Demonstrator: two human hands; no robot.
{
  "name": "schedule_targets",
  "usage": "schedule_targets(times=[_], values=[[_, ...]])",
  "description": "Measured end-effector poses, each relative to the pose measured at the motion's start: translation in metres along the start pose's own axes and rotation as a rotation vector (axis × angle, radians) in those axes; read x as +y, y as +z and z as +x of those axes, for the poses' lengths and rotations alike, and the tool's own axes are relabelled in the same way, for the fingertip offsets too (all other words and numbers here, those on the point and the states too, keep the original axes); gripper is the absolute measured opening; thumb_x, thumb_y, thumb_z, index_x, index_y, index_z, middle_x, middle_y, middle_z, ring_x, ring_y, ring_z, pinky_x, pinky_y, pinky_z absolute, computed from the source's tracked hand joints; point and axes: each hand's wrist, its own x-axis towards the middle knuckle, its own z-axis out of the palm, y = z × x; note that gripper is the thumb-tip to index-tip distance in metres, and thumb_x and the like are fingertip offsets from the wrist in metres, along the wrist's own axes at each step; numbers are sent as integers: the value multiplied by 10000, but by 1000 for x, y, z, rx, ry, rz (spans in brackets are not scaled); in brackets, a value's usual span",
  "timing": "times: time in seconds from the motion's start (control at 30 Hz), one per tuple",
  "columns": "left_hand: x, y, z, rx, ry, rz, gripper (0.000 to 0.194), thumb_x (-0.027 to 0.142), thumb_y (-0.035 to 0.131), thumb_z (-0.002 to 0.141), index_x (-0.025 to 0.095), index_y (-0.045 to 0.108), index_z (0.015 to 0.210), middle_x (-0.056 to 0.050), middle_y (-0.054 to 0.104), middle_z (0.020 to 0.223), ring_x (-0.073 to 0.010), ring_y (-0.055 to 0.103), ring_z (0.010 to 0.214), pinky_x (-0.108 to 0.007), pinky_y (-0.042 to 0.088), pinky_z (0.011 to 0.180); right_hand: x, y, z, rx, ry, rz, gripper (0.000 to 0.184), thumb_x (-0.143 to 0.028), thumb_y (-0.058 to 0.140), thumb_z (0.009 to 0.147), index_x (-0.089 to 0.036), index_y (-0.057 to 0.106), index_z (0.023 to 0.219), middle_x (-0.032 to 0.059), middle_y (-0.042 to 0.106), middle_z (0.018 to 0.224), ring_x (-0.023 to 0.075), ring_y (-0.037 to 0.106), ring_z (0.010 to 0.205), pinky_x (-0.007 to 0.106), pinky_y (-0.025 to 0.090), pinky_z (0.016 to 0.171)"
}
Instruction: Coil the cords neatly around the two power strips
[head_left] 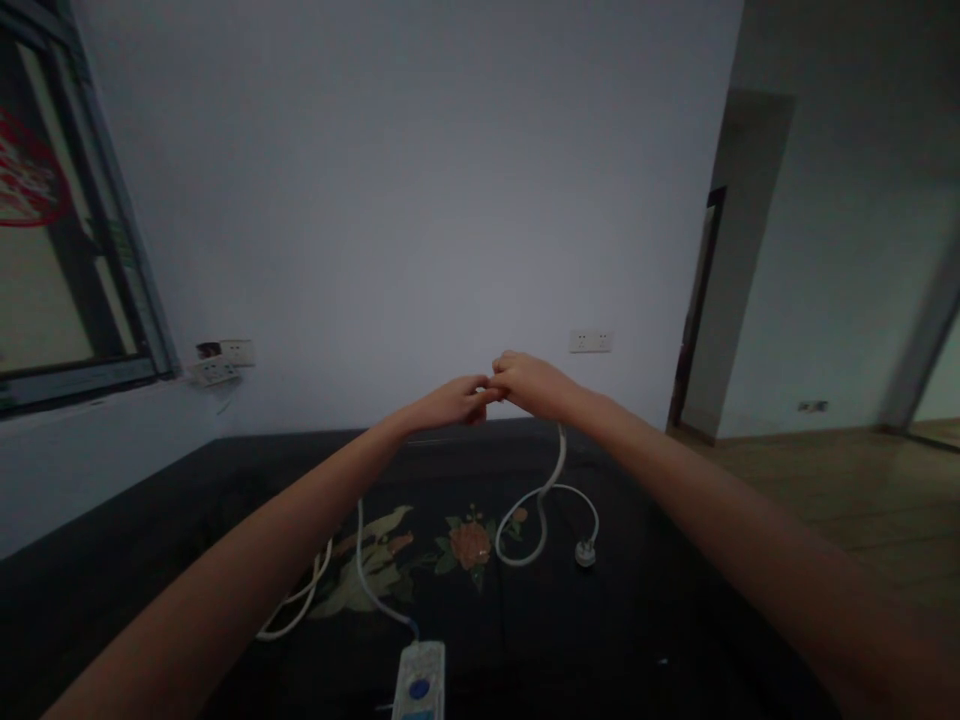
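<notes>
Both my arms reach forward over a dark table, and my hands meet near the wall at its far edge. My left hand [455,402] is closed, its fingertips touching those of my right hand [531,384], which is curled closed too. Whatever lies between the fingers, if anything, is too small or hidden to make out. A white cable [541,520] loops on the tabletop below my right hand and passes out of sight behind my right forearm. It ends in a plug [585,553]. A power strip [418,685] with a blue button lies nearest me, its cord running up behind my left forearm.
The black tabletop [540,640] bears a painted flower pattern. More white cable [289,630] lies partly under my left arm's outline. Wall sockets [591,341] are on the wall ahead, and an adapter [215,371] sits at the left corner beside a window.
</notes>
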Motion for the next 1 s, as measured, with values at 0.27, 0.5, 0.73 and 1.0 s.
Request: schedule_targets(times=[0.27, 0.5, 0.73, 1.0], values=[[0, -15, -13, -122, 25, 31, 356, 392, 492, 866, 131, 728, 911, 3, 597, 502, -98, 456, 448, -196, 307, 453, 24, 7, -35, 216, 227, 260, 313, -61, 550, 817, -145, 576, 1118, 124, 632, 1092, 162, 639, 762, 322, 486, 744], [14, -24, -47, 34, 85, 119, 299, 363, 536, 852, 149, 729, 774, 6, 616, 571, -90, 426, 487, -200, 290, 500, 67, -13, -37, 103, 286, 553, 255, -284, 554, 853, -112, 684, 989, 110, 710, 857, 146, 660, 578, 265, 497, 551], [42, -60, -47, 426, 206, 116, 236, 284, 532, 855, 143, 709, 788, 24, 560, 538, -85, 429, 493, -198, 300, 501, 32, 36, -10, -85, 110, 765, 175, -277, 574, 849, -145, 688, 832, 58, 697, 757, 162, 629, 750, 296, 454, 733], [24, -100, -28, 639, 201, 236, 219, 234, 544, 841, 131, 703, 732, 23, 556, 517, -72, 384, 455, -199, 274, 465, -30, 43, -26, -214, -11, 1394, 271, -348, 341, 969, -170, 528, 1051, -38, 439, 643, 94, 485, 556, 271, 467, 628]])
